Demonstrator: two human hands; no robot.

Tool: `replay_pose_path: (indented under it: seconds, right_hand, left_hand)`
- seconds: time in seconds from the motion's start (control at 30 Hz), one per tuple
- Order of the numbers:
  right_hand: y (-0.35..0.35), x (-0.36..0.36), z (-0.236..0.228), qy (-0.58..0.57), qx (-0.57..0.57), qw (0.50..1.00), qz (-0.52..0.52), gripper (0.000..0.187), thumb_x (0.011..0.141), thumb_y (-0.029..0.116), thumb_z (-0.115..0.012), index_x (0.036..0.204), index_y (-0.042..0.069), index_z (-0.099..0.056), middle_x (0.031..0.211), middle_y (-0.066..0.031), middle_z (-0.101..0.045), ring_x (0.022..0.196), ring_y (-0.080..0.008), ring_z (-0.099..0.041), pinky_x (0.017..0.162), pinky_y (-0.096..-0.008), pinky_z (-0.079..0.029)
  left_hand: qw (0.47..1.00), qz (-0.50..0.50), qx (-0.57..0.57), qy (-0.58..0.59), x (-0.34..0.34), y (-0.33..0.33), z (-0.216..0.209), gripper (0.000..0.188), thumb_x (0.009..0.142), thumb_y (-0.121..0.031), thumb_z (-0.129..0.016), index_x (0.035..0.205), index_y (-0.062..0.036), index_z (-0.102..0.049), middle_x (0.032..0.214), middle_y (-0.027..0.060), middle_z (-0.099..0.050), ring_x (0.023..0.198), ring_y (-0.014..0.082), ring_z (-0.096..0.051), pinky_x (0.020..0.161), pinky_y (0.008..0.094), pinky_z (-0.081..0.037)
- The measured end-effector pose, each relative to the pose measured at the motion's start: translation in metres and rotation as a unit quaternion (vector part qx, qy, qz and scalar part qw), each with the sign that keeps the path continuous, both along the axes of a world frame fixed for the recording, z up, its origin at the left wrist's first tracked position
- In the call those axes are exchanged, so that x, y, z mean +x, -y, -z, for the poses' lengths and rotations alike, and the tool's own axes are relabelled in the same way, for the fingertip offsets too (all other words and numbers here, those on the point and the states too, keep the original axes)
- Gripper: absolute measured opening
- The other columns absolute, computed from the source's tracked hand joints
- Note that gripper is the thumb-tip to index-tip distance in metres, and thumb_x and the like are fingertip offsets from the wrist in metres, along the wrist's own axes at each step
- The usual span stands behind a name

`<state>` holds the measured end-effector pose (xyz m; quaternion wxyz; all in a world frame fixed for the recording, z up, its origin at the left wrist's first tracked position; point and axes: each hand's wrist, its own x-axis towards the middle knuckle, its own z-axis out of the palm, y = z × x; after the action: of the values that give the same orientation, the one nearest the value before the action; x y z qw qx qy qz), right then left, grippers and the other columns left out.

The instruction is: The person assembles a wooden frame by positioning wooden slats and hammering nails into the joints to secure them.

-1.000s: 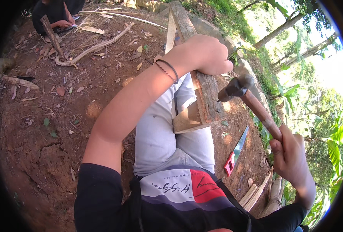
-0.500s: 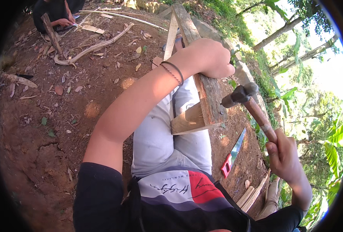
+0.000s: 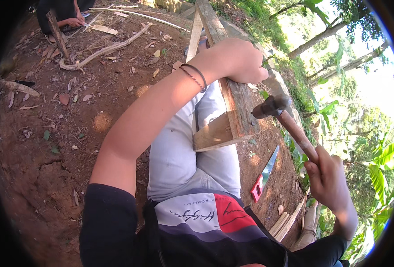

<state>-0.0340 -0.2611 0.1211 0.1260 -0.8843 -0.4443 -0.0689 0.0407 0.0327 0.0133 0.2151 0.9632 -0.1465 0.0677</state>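
My left hand [image 3: 246, 62] is closed over the upper part of a wooden frame [image 3: 239, 104] made of nailed-up planks. The frame rests against my thighs, its near end a short cross board. In my right hand [image 3: 328, 180] is a hammer [image 3: 296, 133], gripped low on its wooden handle. Its dark metal head is beside the outer face of the long plank, near the frame's close end. Whether the head touches the wood, or a nail there, I cannot tell. My left fingers are partly hidden behind the fist.
A handsaw [image 3: 264, 175] with a red handle lies on the ground at right. Cut wood strips [image 3: 288, 222] lie nearer me. A crooked branch [image 3: 106, 53] lies at far left, near another person's hands [image 3: 76, 21] holding a thin tool over a wood strip. Plants border the right side.
The scene has shifted slightly up and left in view. Both hands keep their holds, and the hammer head stays beside the plank with little visible movement.
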Motion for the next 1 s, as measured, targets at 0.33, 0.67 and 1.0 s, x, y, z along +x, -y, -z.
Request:
replay_pose_path:
  seconds: [0.33, 0.67, 1.0]
  right_hand:
    - [0.014, 0.009, 0.012, -0.079, -0.015, 0.996, 0.043, 0.030, 0.100, 0.030, -0.044, 0.084, 0.006, -0.049, 0.059, 0.0024, -0.041, 0.047, -0.0079, -0.029, 0.044, -0.0268, -0.025]
    - [0.016, 0.002, 0.004, -0.162, 0.198, 0.964, 0.073, 0.034, 0.100, 0.034, -0.041, 0.080, 0.008, -0.047, 0.055, 0.0030, -0.042, 0.041, -0.0113, -0.037, 0.041, -0.0286, -0.029]
    - [0.008, 0.011, 0.026, -0.079, 0.030, 0.996, -0.022, 0.031, 0.100, 0.031, -0.042, 0.082, 0.007, -0.045, 0.054, 0.0027, -0.037, 0.043, -0.0101, -0.032, 0.040, -0.0290, -0.024]
  left_hand:
    - [1.000, -0.005, -0.004, 0.006, -0.008, 0.003, 0.001, 0.041, 0.081, -0.036, -0.046, 0.072, -0.0042, -0.070, 0.077, 0.0222, -0.065, 0.077, 0.0389, -0.064, 0.072, 0.0450, -0.051]
    - [1.000, -0.013, -0.007, -0.021, -0.009, 0.000, 0.003, 0.041, 0.081, -0.035, -0.046, 0.074, -0.0031, -0.069, 0.076, 0.0221, -0.065, 0.077, 0.0387, -0.064, 0.073, 0.0458, -0.051]
    - [1.000, -0.009, 0.000, 0.013, -0.002, -0.003, 0.003, 0.039, 0.082, -0.033, -0.046, 0.071, -0.0023, -0.068, 0.076, 0.0222, -0.064, 0.073, 0.0392, -0.063, 0.069, 0.0463, -0.051]
